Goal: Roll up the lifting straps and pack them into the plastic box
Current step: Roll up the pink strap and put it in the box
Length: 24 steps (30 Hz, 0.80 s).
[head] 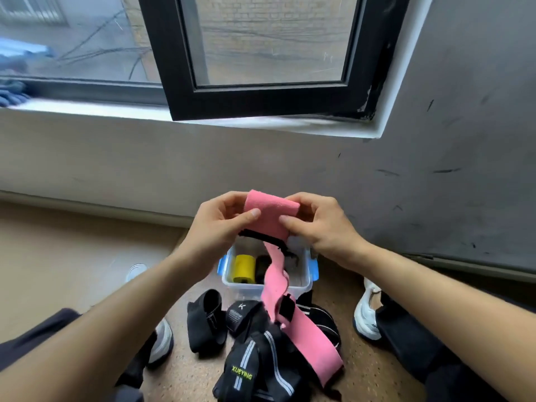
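Above the clear plastic box, both hands are closed on the top end of a pink lifting strap: the left hand pinches it from 9 o'clock and the right hand from 3 o'clock, with both thumbs pressed on its front face. From the hands the pink strap hangs down, twisted, over the box toward 6 o'clock, and its lower end lies on a pile of black straps on the speckled floor. Inside the box a rolled yellow strap sits at 9 o'clock, with a rolled black strap just beside it.
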Motion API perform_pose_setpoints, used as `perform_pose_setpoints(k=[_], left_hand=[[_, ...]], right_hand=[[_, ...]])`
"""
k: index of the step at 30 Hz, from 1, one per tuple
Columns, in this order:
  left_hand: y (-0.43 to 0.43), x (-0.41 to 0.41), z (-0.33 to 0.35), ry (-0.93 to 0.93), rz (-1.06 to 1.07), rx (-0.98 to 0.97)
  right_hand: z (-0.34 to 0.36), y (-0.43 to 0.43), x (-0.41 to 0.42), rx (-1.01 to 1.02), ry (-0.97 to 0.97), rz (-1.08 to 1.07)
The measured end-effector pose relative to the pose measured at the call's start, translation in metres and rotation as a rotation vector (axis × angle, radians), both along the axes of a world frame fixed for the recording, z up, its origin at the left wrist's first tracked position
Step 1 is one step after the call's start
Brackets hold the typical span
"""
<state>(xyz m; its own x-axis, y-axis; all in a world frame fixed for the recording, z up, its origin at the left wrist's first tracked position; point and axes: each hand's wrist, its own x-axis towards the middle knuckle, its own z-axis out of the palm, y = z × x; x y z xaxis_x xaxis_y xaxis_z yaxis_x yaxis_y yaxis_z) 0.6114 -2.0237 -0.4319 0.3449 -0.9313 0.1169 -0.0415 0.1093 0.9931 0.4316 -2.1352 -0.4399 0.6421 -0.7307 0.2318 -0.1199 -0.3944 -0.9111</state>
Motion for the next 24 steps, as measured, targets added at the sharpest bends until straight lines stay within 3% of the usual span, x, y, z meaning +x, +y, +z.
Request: perform_pose_setpoints(k=[4,8,16,24], left_hand=[[0.01,0.008,0.015,-0.477,0.139,-0.117],[0.017,0.009,0.04,-0.722,-0.085,-0.276],[0.029,0.006,0.094,-0.693,0.031,-0.612],[0.027,0.007,0.185,-0.568,0.179,-0.629]], right_hand=[[0.02,-0.002,-0.001,0.121,-0.017,0.068],[0.054,0.005,-0.004,0.245,0.019,0.169],[0.131,0.034,0.002,0.355,-0.015,0.255],[0.219,0.047,0.022,0.366,-0.119,0.105]])
